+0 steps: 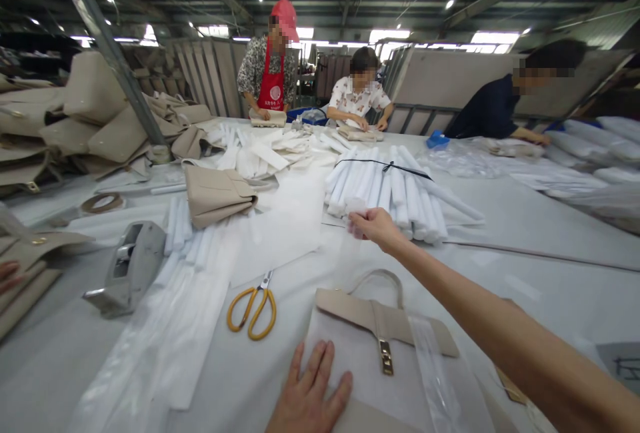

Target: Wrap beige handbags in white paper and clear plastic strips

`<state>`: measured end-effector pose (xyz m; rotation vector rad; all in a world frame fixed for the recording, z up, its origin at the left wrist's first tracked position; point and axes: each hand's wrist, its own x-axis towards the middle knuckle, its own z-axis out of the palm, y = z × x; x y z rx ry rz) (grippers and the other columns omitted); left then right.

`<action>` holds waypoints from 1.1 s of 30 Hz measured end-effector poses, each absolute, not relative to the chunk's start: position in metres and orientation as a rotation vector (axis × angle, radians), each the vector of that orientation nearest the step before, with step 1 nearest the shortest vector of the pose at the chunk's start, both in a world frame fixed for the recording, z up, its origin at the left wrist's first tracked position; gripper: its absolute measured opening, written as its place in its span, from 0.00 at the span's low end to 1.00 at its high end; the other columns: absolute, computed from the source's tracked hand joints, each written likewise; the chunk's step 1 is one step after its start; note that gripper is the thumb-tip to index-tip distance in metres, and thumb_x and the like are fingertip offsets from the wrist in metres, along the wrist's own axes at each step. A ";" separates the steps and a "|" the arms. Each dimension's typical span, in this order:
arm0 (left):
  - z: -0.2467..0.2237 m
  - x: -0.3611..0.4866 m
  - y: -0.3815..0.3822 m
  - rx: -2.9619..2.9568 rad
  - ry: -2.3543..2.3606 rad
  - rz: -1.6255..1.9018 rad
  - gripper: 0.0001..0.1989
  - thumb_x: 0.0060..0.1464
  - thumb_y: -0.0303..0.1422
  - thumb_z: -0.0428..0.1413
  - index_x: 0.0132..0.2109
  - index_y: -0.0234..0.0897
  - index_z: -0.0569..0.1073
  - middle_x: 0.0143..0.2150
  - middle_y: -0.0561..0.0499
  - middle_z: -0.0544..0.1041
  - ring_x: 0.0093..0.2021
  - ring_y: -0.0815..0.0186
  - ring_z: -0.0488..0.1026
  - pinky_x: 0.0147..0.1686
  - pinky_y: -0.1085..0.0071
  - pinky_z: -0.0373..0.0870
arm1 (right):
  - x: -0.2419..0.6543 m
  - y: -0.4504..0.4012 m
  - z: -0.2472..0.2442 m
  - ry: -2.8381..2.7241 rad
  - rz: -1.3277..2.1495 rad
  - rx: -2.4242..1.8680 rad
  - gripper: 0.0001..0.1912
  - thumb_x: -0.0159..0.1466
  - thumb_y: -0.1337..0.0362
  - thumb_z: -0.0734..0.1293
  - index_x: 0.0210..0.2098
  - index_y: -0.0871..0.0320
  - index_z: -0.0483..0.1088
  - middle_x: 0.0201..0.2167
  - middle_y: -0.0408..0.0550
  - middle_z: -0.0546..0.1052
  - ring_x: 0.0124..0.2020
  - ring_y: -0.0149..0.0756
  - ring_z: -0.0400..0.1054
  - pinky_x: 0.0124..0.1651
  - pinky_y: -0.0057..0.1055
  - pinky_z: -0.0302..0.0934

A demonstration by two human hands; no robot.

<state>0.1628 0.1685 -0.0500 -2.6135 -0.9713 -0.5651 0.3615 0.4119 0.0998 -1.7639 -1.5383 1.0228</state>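
A beige handbag [350, 304] with a thin handle and a metal clasp [385, 358] lies on the table in front of me. White sheet material covers much of its front, and a clear plastic strip [434, 366] runs over its right part. My left hand [313, 390] rests flat at the bag's left side, fingers stretched out. Farther forward, my right hand [376, 226] is closed in a pinch on a small translucent piece [356, 206]. Just beyond it sits a bundle of white foam rods [385, 186] bound with a black tie.
Yellow-handled scissors [253, 306], a metal tape dispenser [133, 266], a tape roll [103, 202] and a folded beige bag [217, 196] lie leftward. Plastic sleeves [160, 340] spread beside the scissors. Several people work across the table; another person's hand [9, 276] shows at far left.
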 end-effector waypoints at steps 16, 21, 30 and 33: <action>-0.052 0.120 0.149 -3.060 -1.288 -0.878 0.34 0.55 0.43 0.56 0.63 0.32 0.54 0.68 0.31 0.49 0.69 0.52 0.46 0.61 0.50 0.56 | 0.322 0.122 -0.032 -2.245 0.245 -1.319 0.41 0.50 0.79 0.52 0.63 0.57 0.58 0.58 0.53 0.68 0.61 0.41 0.60 0.60 0.50 0.59; -0.032 0.116 0.156 -3.018 -1.198 -0.552 0.45 0.54 0.47 0.55 0.68 0.35 0.41 0.70 0.35 0.45 0.69 0.48 0.42 0.61 0.46 0.52 | 0.315 0.118 -0.040 -2.387 0.017 -1.327 0.35 0.54 0.77 0.55 0.62 0.63 0.59 0.57 0.57 0.68 0.62 0.46 0.58 0.60 0.54 0.57; -0.061 0.116 0.159 -3.197 -0.989 -0.499 0.27 0.59 0.35 0.50 0.64 0.40 0.57 0.67 0.43 0.58 0.68 0.51 0.46 0.63 0.41 0.43 | 0.329 0.110 -0.012 -2.516 0.215 -1.148 0.27 0.59 0.70 0.57 0.59 0.62 0.63 0.55 0.57 0.71 0.57 0.43 0.65 0.57 0.45 0.63; -0.061 0.114 0.159 -3.245 -1.011 -0.571 0.25 0.59 0.33 0.49 0.64 0.40 0.58 0.67 0.43 0.59 0.68 0.50 0.47 0.63 0.40 0.41 | 0.333 0.123 -0.006 -2.488 0.190 -1.238 0.23 0.67 0.69 0.53 0.60 0.58 0.62 0.55 0.54 0.72 0.57 0.39 0.65 0.60 0.43 0.60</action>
